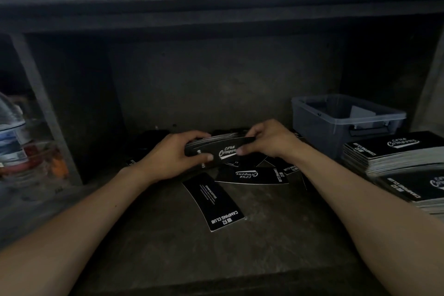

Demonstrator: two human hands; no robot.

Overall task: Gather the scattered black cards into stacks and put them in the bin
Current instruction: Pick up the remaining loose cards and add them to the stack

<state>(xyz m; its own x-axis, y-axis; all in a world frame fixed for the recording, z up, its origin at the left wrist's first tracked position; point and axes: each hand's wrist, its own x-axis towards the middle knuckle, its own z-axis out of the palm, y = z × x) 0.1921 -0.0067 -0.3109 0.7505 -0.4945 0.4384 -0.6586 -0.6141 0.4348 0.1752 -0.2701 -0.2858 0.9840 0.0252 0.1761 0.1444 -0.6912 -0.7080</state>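
Dim concrete shelf [156, 247], card stack [217, 149] between left hand [168, 158] and right hand [271, 142], both hands tight on its ends.

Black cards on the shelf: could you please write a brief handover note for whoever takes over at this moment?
Hands: left hand and right hand each grip one end of a stack of cards, held above the shelf floor.
Done: two tall stacks sit at the right, in front of the grey bin, not in it.
Left: loose cards lie under the hands, and a single card lies nearer the person. Gather these, then move every stack into the bin. What the bin holds is unclear.
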